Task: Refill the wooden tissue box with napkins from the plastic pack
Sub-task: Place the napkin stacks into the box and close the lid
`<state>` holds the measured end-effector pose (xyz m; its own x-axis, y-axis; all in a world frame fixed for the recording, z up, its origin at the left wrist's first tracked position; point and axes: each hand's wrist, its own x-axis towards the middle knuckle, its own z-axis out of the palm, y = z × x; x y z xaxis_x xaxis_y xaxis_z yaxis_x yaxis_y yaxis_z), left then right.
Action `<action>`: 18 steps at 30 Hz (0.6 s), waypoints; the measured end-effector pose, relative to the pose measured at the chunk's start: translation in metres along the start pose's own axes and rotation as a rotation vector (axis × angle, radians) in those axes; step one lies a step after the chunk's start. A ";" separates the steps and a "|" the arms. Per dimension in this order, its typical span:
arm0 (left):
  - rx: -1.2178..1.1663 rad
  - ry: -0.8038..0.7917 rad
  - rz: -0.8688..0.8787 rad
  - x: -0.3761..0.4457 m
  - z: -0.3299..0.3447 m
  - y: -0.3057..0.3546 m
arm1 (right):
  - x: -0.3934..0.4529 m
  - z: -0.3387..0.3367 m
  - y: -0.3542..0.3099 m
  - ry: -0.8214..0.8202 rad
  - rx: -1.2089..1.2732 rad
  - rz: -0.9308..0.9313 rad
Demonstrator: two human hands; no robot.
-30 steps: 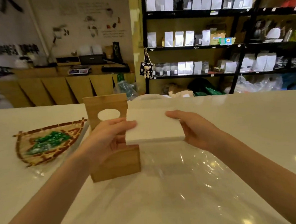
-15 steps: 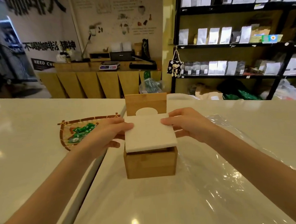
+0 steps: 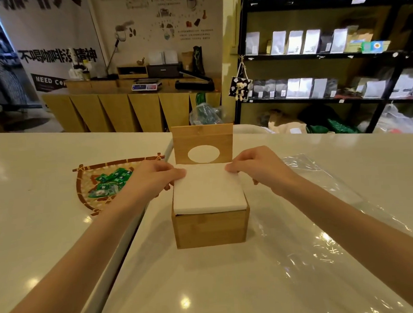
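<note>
**Q:** Which step is under way?

**Me:** Seating the napkins (image 3: 208, 190). The white stack sits in the mouth of the wooden tissue box (image 3: 211, 226), its top still proud of the rim. The box stands mid-worktop (image 3: 35, 215), its lid (image 3: 202, 144) upright behind.

**Q:** And your hands?

**Me:** My left hand (image 3: 151, 180) pinches the stack's far left corner, my right hand (image 3: 259, 170) the far right corner; fingers on both are clamped on the napkins.

**Q:** The plastic pack?

**Me:** The clear plastic pack (image 3: 325, 221) lies flat under and right of the box, toward the worktop's right edge. A basket (image 3: 81, 188) of green sachets sits left.

**Q:** What next?

**Me:** I judge the stack needs pressing down evenly, then the lid closing.
</note>
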<state>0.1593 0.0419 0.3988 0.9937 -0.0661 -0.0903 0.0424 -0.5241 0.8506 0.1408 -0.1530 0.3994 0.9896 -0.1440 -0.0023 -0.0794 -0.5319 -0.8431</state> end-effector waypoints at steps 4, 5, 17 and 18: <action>0.040 0.022 -0.001 0.005 0.001 -0.002 | 0.002 0.000 0.001 0.001 -0.071 -0.020; 0.050 0.029 0.004 0.006 0.001 -0.003 | 0.002 0.000 0.002 -0.012 -0.105 -0.031; 0.337 0.038 0.103 0.018 0.006 -0.002 | 0.005 0.004 0.005 -0.028 -0.407 -0.183; 0.382 0.057 0.119 0.019 0.007 -0.003 | 0.005 0.005 0.004 -0.036 -0.432 -0.186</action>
<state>0.1769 0.0361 0.3914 0.9940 -0.1041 0.0350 -0.1043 -0.7944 0.5984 0.1458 -0.1521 0.3931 0.9946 0.0116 0.1030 0.0647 -0.8457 -0.5298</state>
